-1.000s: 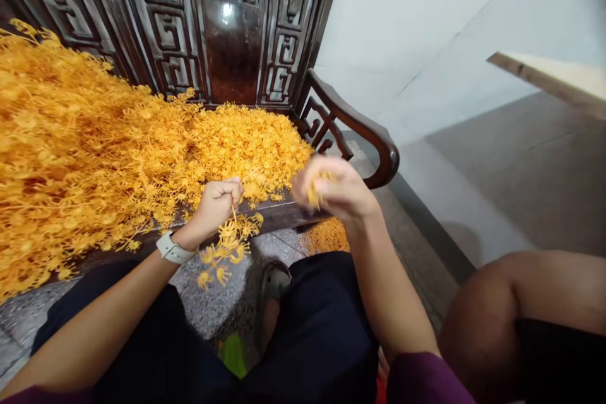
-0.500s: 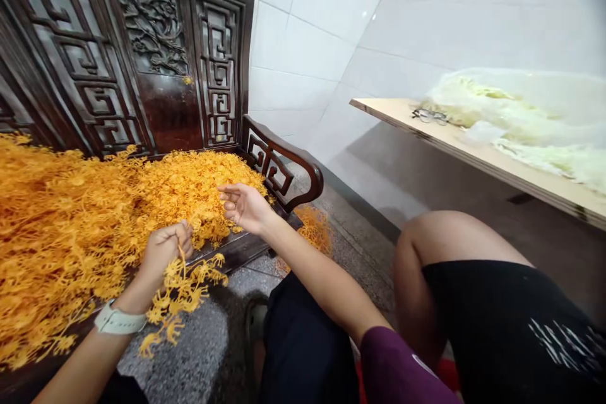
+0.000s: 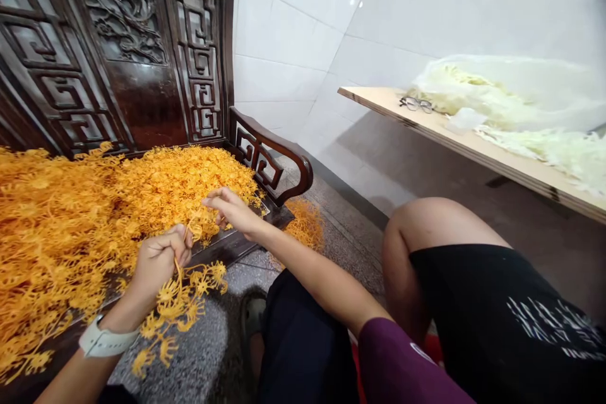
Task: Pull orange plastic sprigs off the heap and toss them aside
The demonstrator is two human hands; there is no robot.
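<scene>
My left hand, with a pale watch on its wrist, is closed around the stem of an orange plastic flower sprig. The sprig's branches hang below the fist, over the grey floor. A short piece of it sticks up above the fingers. My right hand hovers just right of and above the left one, in front of the orange pile. Its fingers are partly stretched out and apart, and nothing shows in them. Behind both hands a large heap of orange plastic flower pieces covers the bench seat.
The dark carved wooden bench has a curved armrest at its right end. An orange tangle lies on the floor beyond. At right, a wooden tabletop bears glasses and pale yellow-green material in plastic. Another person's knee is close by.
The view has shifted slightly, so the bench and table sit further left. My right hand has tilted with its fingers pointing more downward. My left hand still grips the sprig.
</scene>
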